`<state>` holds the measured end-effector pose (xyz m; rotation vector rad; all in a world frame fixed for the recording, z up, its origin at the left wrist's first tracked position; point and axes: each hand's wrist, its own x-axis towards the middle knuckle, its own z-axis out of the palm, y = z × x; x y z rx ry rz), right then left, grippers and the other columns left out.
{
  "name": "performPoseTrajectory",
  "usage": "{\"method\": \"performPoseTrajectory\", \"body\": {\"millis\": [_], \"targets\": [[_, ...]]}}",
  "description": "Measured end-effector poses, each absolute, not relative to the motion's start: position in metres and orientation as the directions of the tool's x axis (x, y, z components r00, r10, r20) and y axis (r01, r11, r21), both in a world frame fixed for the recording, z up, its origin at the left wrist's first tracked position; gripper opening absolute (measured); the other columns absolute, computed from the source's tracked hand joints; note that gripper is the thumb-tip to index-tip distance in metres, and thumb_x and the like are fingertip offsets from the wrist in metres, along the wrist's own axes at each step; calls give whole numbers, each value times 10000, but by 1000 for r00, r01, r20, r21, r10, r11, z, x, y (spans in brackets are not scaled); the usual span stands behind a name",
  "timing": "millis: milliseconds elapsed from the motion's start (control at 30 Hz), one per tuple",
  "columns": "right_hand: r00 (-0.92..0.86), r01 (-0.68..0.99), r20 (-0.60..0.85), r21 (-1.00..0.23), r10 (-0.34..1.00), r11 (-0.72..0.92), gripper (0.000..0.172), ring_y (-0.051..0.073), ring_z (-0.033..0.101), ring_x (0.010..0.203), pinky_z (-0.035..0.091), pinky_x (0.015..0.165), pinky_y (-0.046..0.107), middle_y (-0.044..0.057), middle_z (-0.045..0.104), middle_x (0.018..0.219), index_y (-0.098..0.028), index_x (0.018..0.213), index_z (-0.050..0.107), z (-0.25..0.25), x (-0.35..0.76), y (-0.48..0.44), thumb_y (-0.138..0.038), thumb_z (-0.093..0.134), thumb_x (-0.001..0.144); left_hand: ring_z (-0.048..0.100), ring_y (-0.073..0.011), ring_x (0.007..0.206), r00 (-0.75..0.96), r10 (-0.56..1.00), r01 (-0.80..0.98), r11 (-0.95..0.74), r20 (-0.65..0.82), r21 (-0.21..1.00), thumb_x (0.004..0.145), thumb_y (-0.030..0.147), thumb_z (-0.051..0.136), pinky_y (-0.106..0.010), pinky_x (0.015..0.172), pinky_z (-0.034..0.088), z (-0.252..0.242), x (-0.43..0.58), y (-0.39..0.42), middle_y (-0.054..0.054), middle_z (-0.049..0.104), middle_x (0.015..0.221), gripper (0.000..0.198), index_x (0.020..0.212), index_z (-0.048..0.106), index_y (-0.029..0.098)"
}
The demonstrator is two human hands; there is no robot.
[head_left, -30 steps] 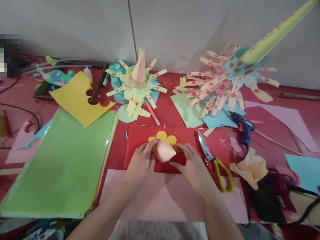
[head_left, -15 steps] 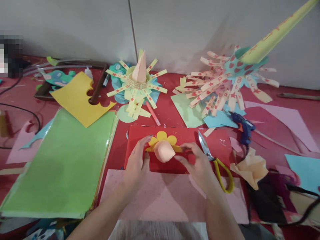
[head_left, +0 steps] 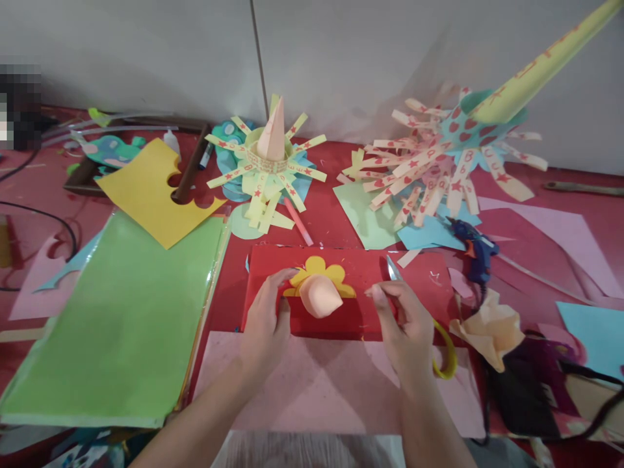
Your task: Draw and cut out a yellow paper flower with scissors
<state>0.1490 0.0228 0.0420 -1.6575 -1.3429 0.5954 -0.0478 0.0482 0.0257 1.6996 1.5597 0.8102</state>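
Observation:
A yellow paper flower (head_left: 316,265) with rounded petals lies on a red board (head_left: 422,273). A peach paper cone (head_left: 320,297) lies over its middle, the tip pointing right. My left hand (head_left: 267,309) curls round the flower's left side, fingertips at a petal and thumb by its lower edge. To the right, apart from the flower, my right hand (head_left: 403,318) has thumb and fingers drawn together in a pinch; whatever is between them is too small to make out. This hand partly covers scissors with yellow handles (head_left: 449,357), whose blade tip shows above it.
A blue glue gun (head_left: 474,244) and crumpled peach paper (head_left: 490,328) lie at right. Green sheets (head_left: 127,318) lie at left under cut yellow paper (head_left: 160,195). Behind stand a small paper-strip craft (head_left: 266,159) and a larger one with a long yellow cone (head_left: 541,65). Pink paper (head_left: 312,383) lies in front.
My right hand has left the flower's right petals and moved right, over the scissors, its fingers closing to a pinch. My left hand stays beside the flower.

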Motion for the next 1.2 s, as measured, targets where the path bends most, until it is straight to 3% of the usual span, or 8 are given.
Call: {"method": "performPoseTrajectory", "body": {"millis": [1200], "targets": [[253, 567, 168, -824, 953, -5, 148, 155, 585, 720, 465, 677, 283, 24, 617, 762, -203, 768, 564, 46, 146, 25, -280, 522, 887, 600, -132, 1052, 81, 996, 562, -25, -25, 827, 778, 23, 339, -349, 923, 496, 26, -46, 49, -12, 611, 1155, 446, 1126, 492, 256]]}}
